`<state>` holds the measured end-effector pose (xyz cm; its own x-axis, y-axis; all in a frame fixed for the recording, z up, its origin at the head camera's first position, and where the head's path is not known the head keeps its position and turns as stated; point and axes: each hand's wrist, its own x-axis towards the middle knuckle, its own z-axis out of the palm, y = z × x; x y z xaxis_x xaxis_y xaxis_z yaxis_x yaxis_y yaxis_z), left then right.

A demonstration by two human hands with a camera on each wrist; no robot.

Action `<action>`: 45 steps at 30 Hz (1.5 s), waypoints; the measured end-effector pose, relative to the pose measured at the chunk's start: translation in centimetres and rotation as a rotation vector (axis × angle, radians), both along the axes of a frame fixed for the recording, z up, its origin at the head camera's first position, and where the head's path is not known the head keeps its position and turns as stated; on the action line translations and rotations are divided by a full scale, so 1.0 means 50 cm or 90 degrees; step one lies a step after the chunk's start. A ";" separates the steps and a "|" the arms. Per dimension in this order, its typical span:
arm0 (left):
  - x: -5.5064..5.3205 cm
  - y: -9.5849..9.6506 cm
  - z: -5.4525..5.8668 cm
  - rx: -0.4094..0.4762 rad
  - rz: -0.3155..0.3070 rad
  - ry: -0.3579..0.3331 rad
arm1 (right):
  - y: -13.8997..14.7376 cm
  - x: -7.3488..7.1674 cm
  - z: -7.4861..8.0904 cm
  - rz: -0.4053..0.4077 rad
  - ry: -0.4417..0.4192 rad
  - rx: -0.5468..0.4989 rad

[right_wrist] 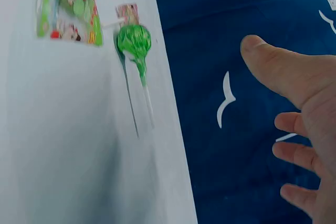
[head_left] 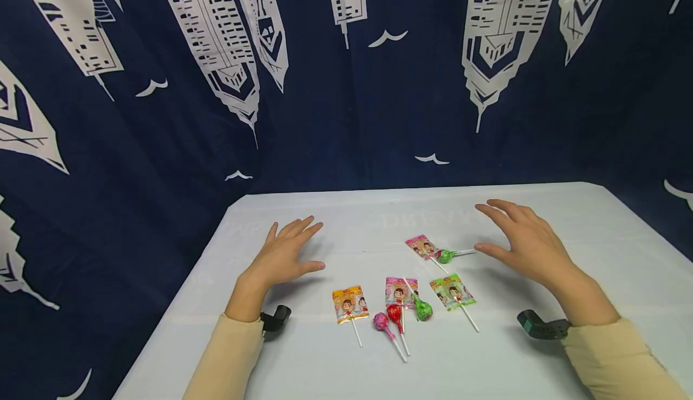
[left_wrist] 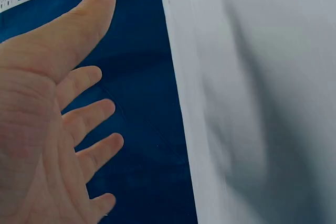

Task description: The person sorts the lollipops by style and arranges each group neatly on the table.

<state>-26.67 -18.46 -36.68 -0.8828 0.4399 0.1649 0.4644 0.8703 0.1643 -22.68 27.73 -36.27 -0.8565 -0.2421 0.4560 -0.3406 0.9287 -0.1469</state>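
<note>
My left hand (head_left: 284,254) hovers over the left of the white table, fingers spread, holding nothing. My right hand (head_left: 527,240) is likewise spread above the right side, its thumb close to the stick of a green-wrapped lollipop (head_left: 445,256). That lollipop lies against a pink flat-packet lollipop (head_left: 421,246). Nearer me is a green flat-packet lollipop (head_left: 452,292). In the middle lie a pink packet (head_left: 397,290), a second green round lollipop (head_left: 423,310), a red one (head_left: 394,313) and a magenta one (head_left: 381,321). An orange flat-packet lollipop (head_left: 350,304) sits right of my left hand.
The white tabletop (head_left: 325,376) ends at a far edge before a dark blue curtain (head_left: 346,117) printed with white buildings and birds. Each wrist wears a black camera mount (head_left: 275,319).
</note>
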 end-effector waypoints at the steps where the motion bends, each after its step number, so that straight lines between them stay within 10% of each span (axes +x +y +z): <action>1: 0.000 0.001 0.001 0.009 -0.011 -0.002 | -0.005 0.002 0.002 0.004 0.005 -0.005; 12: 0.011 0.031 0.016 0.118 -0.080 -0.062 | -0.063 0.015 0.012 0.087 0.016 -0.083; 22: 0.014 0.062 0.007 0.238 -0.198 -0.166 | -0.118 0.028 -0.001 0.239 -0.150 -0.246; 38: 0.036 0.122 -0.024 0.272 -0.290 -0.387 | -0.208 0.048 -0.059 0.379 -0.268 -0.298; 45: 0.041 0.142 -0.041 0.251 -0.324 -0.404 | -0.232 0.057 -0.083 0.374 -0.280 -0.267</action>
